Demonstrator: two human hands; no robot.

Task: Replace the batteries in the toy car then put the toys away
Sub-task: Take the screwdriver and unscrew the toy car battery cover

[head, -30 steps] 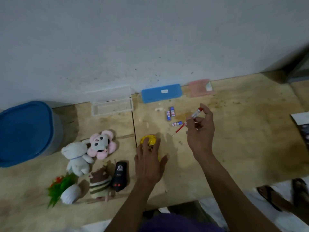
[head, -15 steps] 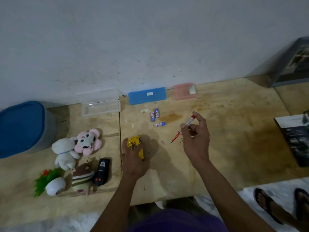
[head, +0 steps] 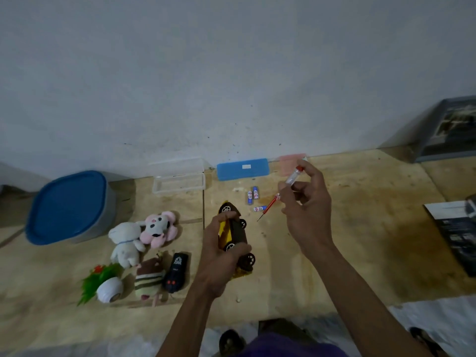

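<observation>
Left hand point(head: 219, 256) gripping upturned yellow-and-black toy car point(head: 233, 234); right hand point(head: 306, 212) pinching red-tipped clear-handled screwdriver point(head: 282, 193) just right of car.

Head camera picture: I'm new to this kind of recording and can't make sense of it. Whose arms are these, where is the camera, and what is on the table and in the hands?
There is no machine here. A person wears a wide-angle camera on the head, looking down at their own two arms. The left hand grips a yellow and black toy car, turned so its wheels show. The right hand holds a small red screwdriver in its fingers, tip down. On the wooden table lie three small batteries, a blue case, a clear box, a blue-lidded tub, several soft toys and a black remote.
</observation>
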